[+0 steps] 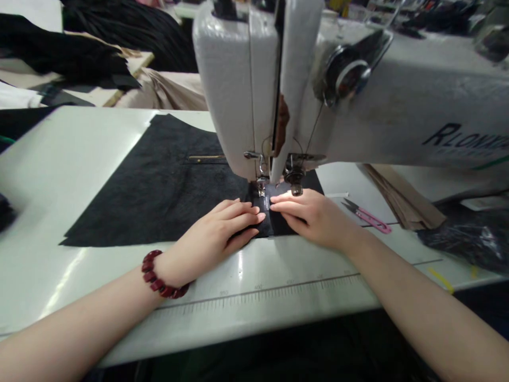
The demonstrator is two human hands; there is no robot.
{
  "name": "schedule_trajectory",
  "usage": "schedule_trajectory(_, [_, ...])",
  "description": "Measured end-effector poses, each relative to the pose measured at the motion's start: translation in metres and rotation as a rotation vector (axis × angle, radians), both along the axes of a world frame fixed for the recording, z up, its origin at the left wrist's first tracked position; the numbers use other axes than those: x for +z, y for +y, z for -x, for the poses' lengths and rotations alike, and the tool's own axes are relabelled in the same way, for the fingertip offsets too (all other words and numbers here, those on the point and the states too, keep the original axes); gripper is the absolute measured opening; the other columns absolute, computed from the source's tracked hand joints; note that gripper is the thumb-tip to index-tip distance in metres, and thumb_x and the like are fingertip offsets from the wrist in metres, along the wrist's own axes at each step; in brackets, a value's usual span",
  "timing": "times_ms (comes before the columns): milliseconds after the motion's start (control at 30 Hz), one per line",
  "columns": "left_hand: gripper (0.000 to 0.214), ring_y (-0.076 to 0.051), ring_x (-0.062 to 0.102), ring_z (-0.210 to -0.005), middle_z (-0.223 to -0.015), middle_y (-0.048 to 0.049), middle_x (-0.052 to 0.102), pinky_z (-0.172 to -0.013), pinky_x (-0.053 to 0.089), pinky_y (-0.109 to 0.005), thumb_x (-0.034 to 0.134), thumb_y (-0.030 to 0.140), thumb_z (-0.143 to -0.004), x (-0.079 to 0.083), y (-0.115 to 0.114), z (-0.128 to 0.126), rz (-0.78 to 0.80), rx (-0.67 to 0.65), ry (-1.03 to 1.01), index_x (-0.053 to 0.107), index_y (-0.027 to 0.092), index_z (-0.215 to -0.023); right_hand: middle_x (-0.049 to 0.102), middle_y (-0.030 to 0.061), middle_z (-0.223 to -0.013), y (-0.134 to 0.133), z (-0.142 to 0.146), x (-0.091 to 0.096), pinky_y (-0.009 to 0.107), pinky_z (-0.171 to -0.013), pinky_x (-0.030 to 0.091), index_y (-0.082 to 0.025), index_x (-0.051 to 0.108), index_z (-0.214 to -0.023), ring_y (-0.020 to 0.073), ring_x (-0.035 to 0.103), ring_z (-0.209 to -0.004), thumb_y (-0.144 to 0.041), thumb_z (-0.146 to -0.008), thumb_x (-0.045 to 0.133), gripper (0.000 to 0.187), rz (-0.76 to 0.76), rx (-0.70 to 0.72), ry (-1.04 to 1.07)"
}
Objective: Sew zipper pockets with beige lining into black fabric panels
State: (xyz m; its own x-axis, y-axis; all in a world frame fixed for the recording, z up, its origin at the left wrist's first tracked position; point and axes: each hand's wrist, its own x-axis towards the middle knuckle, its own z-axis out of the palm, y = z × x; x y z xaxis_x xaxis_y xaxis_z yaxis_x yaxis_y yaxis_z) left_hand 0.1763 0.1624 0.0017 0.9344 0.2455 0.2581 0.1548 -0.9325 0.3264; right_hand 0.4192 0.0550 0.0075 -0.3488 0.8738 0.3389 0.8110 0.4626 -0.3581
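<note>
A black fabric panel lies flat on the table under the head of a white sewing machine. Set into the panel is a zipper with gold teeth. My left hand rests on the cloth, palm down and fingers stretched out, just left of the presser foot. On the other side my right hand presses the fabric with its fingers extended. Between the fingertips of both hands lies a small dark label with pale marks. Part of the panel is hidden behind the machine head.
Pink-handled thread snips lie right of my right hand. Beyond them are beige cloth strips and a dark plastic-wrapped bundle. A ruler scale runs along the table's front edge. Black cloth is piled at the back left.
</note>
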Motion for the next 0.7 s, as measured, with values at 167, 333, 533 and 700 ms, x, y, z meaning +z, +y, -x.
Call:
schedule_trajectory(167, [0.03,-0.019,0.054,-0.116,-0.127,-0.0031,0.061,-0.104,0.045,-0.036,0.053,0.035,-0.1,0.003,0.001,-0.001,-0.008,-0.015,-0.005,0.063,0.024,-0.126,0.069,0.0057,-0.099,0.001,-0.012,-0.002,0.036,-0.083,0.047,-0.018,0.068,-0.101,0.0212,0.06,-0.092,-0.009,-0.091,0.05,0.022,-0.163,-0.238,-0.052])
schedule_trajectory(333, [0.031,-0.021,0.056,-0.116,-0.128,-0.0034,0.062,-0.105,0.044,-0.038,0.052,0.035,-0.1,0.002,0.002,-0.001,-0.031,-0.041,-0.009,0.064,0.027,-0.127,0.068,0.0062,-0.096,-0.001,-0.019,0.0,0.036,-0.087,0.047,-0.017,0.067,-0.094,0.0223,0.061,-0.095,-0.005,-0.087,0.05,0.022,-0.188,-0.371,-0.059])
schedule_trajectory(533, [0.035,-0.021,0.054,-0.118,-0.133,-0.004,0.059,-0.105,0.045,-0.038,0.046,0.035,-0.103,0.006,0.006,0.002,-0.056,-0.093,0.031,0.06,0.026,-0.134,0.07,0.0066,-0.11,-0.003,-0.012,0.015,0.039,-0.089,0.049,-0.019,0.067,-0.111,0.0235,0.062,-0.102,-0.012,-0.094,0.048,0.027,0.016,-0.165,-0.153])
schedule_trajectory(700, [0.035,-0.022,0.054,-0.117,-0.13,-0.006,0.06,-0.103,0.049,-0.038,0.047,0.034,-0.102,0.006,0.01,0.002,-0.032,-0.115,0.027,0.061,0.028,-0.134,0.064,0.0072,-0.133,0.005,-0.005,0.021,0.041,-0.101,0.049,-0.021,0.063,-0.126,0.0229,0.06,-0.118,-0.016,-0.097,0.048,0.033,0.069,0.026,-0.128])
